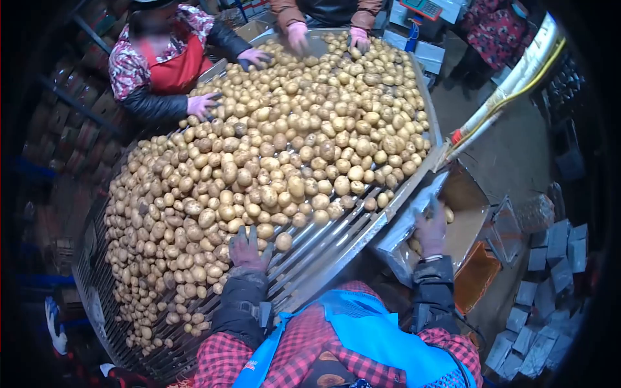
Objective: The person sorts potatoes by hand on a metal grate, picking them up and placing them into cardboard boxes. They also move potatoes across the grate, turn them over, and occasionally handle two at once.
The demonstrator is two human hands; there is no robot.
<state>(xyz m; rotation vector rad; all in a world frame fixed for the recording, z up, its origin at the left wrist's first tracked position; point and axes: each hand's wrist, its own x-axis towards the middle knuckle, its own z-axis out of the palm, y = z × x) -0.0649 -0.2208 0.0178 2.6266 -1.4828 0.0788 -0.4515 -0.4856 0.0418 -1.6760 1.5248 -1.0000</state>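
Note:
A broad heap of potatoes (259,155) covers a slatted metal sorting table (336,249). My left hand (249,251), in a dirty pinkish glove, rests at the near edge of the heap with its fingers spread against the potatoes. Off the table's right side, my right hand (431,231), gloved alike, reaches over an open cardboard box (467,200) with clear plastic at its side. Its fingers look stretched out, and a few potatoes show beside it in the box. The hand hides part of the box's contents.
Across the table, a co-worker in a red apron (176,68) and another in pink gloves (298,35) have hands at the heap. A wrapped pole with a yellow cable (508,90) rises at right. An orange crate (477,277) and grey-blue boxes (546,310) stand below.

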